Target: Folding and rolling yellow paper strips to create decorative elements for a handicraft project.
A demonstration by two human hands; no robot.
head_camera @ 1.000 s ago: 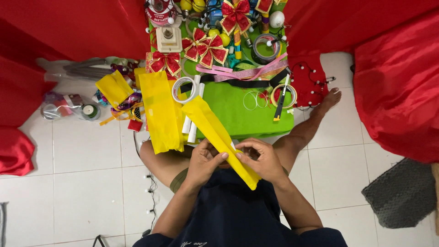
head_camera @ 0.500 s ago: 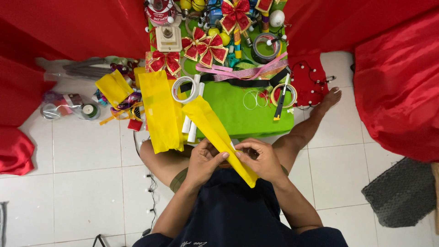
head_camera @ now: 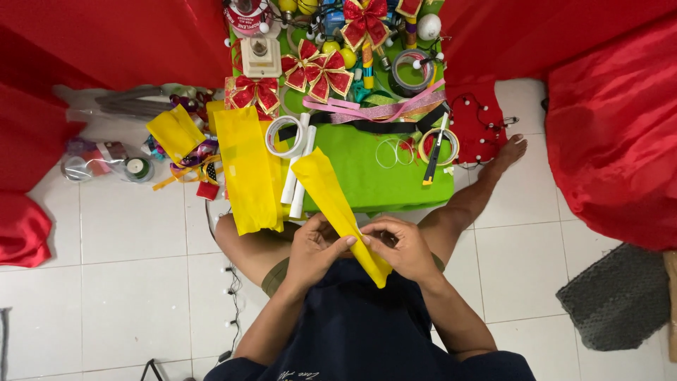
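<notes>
The left hand (head_camera: 319,247) pinches the near end of a long yellow ribbon strip (head_camera: 337,201), fingers curled shut on its left edge; the right hand (head_camera: 400,247) grips the same strip from the right, thumb and forefinger closed on it just beside the left fingertips; the strip runs from the lap, near, up and to the left onto the green table (head_camera: 367,176), its far end lying beside two white tubes (head_camera: 297,166). The step in hand looks like folding or creasing the near end of the strip; the next move would call for both hands holding the fold tight while turning the strip. A wider yellow sheet (head_camera: 248,169) hangs off the table's left edge; red bows (head_camera: 317,70) sit farther off.
</notes>
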